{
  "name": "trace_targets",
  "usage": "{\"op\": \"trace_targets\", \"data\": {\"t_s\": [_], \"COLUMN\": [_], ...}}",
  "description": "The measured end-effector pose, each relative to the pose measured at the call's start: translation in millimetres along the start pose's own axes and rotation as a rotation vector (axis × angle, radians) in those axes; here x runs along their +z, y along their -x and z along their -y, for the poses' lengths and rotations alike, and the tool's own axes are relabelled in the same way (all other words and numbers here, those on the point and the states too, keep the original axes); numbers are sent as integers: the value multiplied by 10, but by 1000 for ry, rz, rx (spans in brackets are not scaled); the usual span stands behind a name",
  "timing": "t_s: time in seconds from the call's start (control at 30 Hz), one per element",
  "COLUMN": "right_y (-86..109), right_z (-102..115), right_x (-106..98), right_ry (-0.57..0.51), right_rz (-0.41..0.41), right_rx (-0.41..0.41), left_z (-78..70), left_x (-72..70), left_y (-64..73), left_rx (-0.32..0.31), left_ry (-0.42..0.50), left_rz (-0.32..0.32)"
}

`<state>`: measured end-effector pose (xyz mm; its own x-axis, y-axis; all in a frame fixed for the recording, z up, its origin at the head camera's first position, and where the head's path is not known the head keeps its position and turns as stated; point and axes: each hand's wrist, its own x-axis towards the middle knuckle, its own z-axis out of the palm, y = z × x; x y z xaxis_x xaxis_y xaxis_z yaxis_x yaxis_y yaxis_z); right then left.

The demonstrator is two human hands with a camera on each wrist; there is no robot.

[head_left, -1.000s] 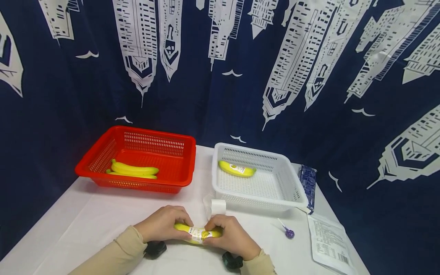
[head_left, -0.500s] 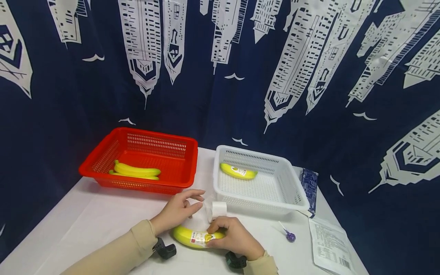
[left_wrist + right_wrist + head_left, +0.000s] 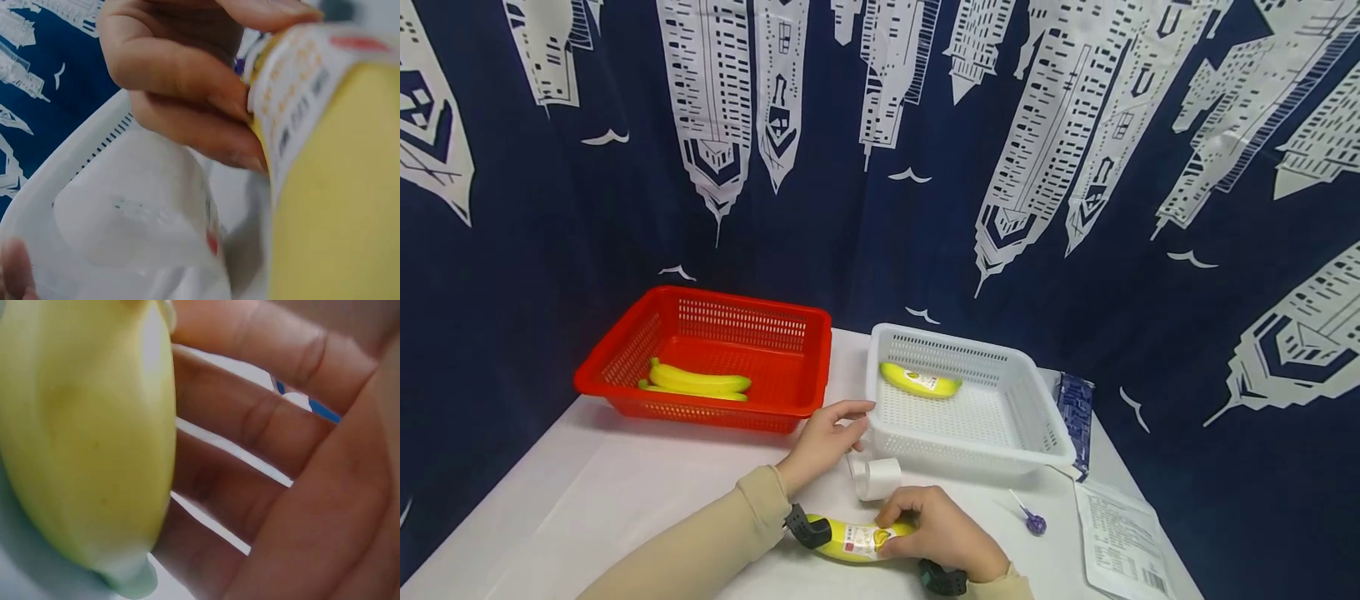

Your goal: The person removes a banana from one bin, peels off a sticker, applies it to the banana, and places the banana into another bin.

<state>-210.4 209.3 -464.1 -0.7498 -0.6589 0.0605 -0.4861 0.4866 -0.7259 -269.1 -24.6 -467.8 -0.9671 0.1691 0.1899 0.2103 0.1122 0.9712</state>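
Observation:
A yellow banana (image 3: 842,543) with a white printed label (image 3: 863,540) lies on the table near me. My right hand (image 3: 943,532) grips its right end, thumb in front and fingers behind; in the right wrist view several fingers (image 3: 250,419) lie along the banana (image 3: 94,437). Reaching past it, my left hand (image 3: 823,442) holds nothing, its fingers extended by the white basket's near left corner; whether they touch the rim cannot be told. Below those fingers stands a white label roll (image 3: 880,479), also large in the left wrist view. My left wrist strap hides the banana's left end.
At the back left stands a red basket (image 3: 752,417) with two bananas (image 3: 700,382). The white basket (image 3: 970,457) holds one labelled banana (image 3: 920,381). On the right lie a purple lollipop (image 3: 1035,524), a white packet (image 3: 1122,537) and a blue packet (image 3: 1075,421).
My left hand has let go of the banana and moved forward and right, past the label roll to the white basket's corner. My right hand keeps its grip; the banana appears slightly lower and further right.

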Motion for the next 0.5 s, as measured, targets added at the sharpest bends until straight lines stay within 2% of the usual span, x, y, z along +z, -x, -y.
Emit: {"op": "trace_targets", "data": {"t_s": [0.13,0.23,0.37,0.5], "right_y": [108,183,274,339], "right_z": [-4,-32,-93,-121], "right_x": [-61,-94,-128,-225], "right_ry": [6,-10,-43,-75], "right_rz": [8,8,-11,-17], "right_rx": [34,11,-78,-144], "left_z": [60,95,129,160], "left_x": [124,185,224,240], "left_y": [-34,-25,-5,-19], "left_rx": [3,10,10,14], "left_ry": [106,153,211,226], "left_rz": [-100,-158,-185,-187]}}
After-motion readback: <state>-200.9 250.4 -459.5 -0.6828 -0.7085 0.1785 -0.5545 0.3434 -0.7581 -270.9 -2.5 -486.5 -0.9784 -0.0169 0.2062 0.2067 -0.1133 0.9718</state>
